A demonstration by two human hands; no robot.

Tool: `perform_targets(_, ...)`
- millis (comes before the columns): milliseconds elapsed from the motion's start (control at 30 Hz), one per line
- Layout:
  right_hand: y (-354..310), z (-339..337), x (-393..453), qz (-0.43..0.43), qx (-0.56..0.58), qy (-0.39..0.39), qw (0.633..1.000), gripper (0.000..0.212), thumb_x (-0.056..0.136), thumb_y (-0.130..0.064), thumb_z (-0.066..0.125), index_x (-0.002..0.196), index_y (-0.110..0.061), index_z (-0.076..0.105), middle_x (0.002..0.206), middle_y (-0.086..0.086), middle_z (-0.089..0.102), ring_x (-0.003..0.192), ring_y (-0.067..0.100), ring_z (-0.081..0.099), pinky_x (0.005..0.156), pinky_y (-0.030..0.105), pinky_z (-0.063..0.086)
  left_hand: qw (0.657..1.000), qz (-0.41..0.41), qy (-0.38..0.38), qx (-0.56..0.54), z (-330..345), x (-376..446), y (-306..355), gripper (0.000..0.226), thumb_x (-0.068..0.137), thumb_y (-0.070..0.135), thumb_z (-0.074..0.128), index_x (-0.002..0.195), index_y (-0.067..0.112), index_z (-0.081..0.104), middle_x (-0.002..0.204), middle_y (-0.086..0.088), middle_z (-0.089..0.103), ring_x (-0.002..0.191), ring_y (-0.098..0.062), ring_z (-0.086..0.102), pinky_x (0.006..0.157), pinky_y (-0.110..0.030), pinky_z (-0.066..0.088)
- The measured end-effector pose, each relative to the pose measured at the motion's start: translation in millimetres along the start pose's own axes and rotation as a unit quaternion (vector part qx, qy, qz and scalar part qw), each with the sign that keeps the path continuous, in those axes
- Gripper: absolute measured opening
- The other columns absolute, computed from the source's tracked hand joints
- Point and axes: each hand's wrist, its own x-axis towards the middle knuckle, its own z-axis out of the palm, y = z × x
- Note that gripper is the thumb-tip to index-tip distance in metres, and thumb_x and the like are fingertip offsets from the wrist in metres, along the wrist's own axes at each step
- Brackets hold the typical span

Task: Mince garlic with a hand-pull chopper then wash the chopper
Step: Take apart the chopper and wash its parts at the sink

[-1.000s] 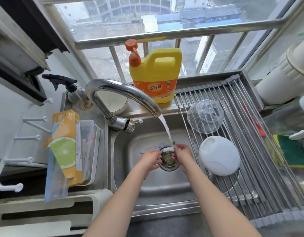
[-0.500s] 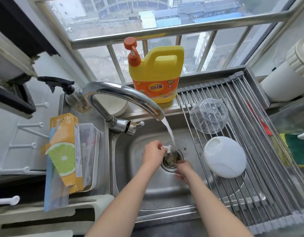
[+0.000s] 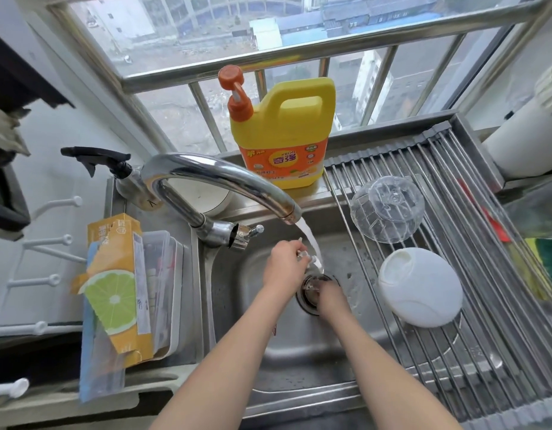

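My left hand point(image 3: 284, 263) is closed around the chopper's small white blade piece point(image 3: 305, 255) and holds it in the water stream point(image 3: 310, 240) from the chrome faucet point(image 3: 212, 178). My right hand point(image 3: 330, 294) is lower, over the sink drain point(image 3: 309, 301), fingers curled; whether it holds anything is hidden. The clear chopper bowl point(image 3: 388, 209) lies upside down on the roll-up drying rack point(image 3: 485, 274). The white chopper lid point(image 3: 420, 287) rests on the rack just in front of the bowl.
A yellow dish soap jug point(image 3: 287, 135) stands on the ledge behind the steel sink point(image 3: 299, 352). A spray bottle point(image 3: 113, 169) and an orange lemon-print carton point(image 3: 116, 283) in a tray are at the left. A green sponge point(image 3: 550, 262) lies at the far right.
My left hand rose with the blade piece up into the stream. My right hand let go of it and dropped to the drain. The camera shifted slightly.
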Motion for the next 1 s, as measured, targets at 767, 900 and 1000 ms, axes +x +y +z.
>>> perform_targets(767, -74, -99, -81, -0.159, 0.144, 0.043, 0.976, 0.033, 0.076, -0.018, 0.059, 0.106, -0.023, 0.069, 0.104, -0.001, 0.062, 0.097, 0.022, 0.059, 0.090, 0.034, 0.050, 0.953, -0.095, -0.036, -0.286, -24, -21, 13, 0.025, 0.065, 0.020, 0.083, 0.064, 0.013, 0.060, 0.080, -0.003, 0.073, 0.084, -0.023, 0.070, 0.082, -0.045, 0.057)
perform_targets(900, -87, -104, -88, -0.175, 0.160, 0.075, 0.969, 0.027, 0.079, -0.001, 0.057, 0.097, -0.014, 0.071, 0.085, 0.006, 0.070, 0.073, 0.018, 0.064, 0.067, 0.026, 0.052, 0.942, -0.110, -0.035, -0.316, -34, -27, 13, 0.030, 0.068, 0.026, 0.085, 0.084, 0.011, 0.064, 0.093, -0.009, 0.071, 0.083, -0.019, 0.066, 0.081, -0.036, 0.055)
perform_targets(1000, -94, -109, -89, -0.162, 0.155, 0.136, 0.965, 0.006, 0.086, -0.019, 0.065, 0.088, -0.014, 0.064, 0.077, -0.001, 0.062, 0.068, 0.013, 0.055, 0.060, 0.025, 0.044, 0.901, -0.144, -0.044, -0.408, -42, -34, 18, 0.046, 0.083, 0.033, 0.072, 0.119, 0.015, 0.049, 0.118, -0.005, 0.056, 0.106, -0.022, 0.061, 0.087, -0.034, 0.054)
